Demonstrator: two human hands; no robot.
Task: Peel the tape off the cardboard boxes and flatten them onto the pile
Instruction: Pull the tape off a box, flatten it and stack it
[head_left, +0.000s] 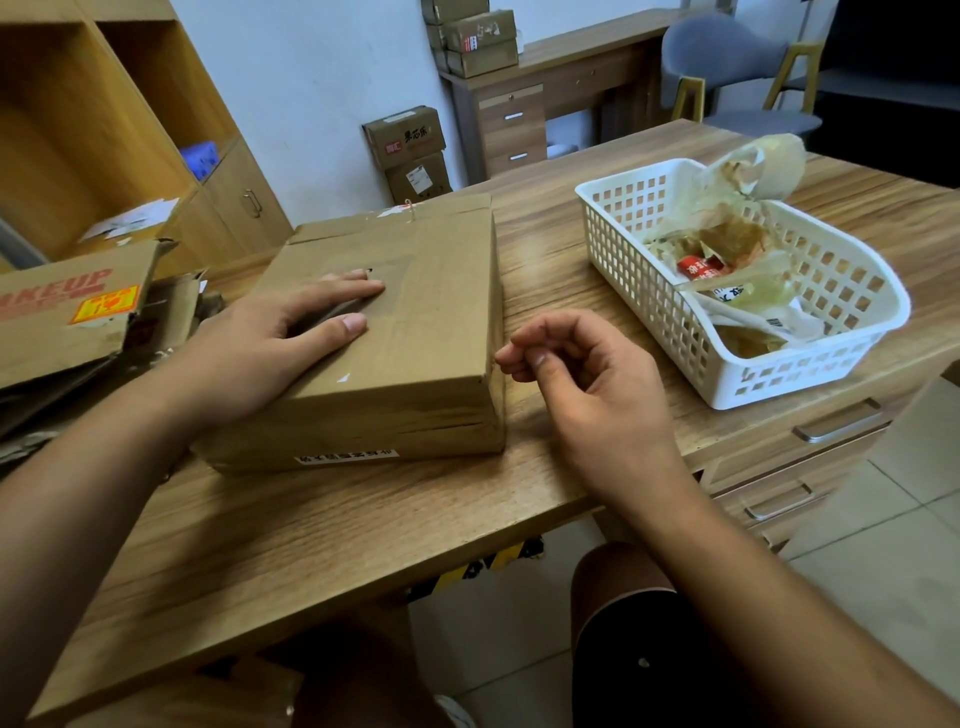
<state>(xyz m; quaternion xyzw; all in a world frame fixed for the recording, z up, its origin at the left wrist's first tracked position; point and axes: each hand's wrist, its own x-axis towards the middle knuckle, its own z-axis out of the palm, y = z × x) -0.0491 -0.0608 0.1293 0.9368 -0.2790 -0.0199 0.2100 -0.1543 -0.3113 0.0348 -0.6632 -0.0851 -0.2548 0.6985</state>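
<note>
A closed brown cardboard box lies flat on the wooden table in front of me. My left hand rests flat on the box's top, fingers straight and pointing right. My right hand hovers just right of the box's near right corner, fingers curled with thumb and forefinger tips close together; I cannot tell whether they pinch clear tape. A pile of flattened cardboard with a red "MAKEUP" print lies at the table's left.
A white plastic basket with crumpled peeled tape and labels stands at the right of the table. More taped boxes stand on the floor by the wall and on a far desk. Drawers sit under the table's right side.
</note>
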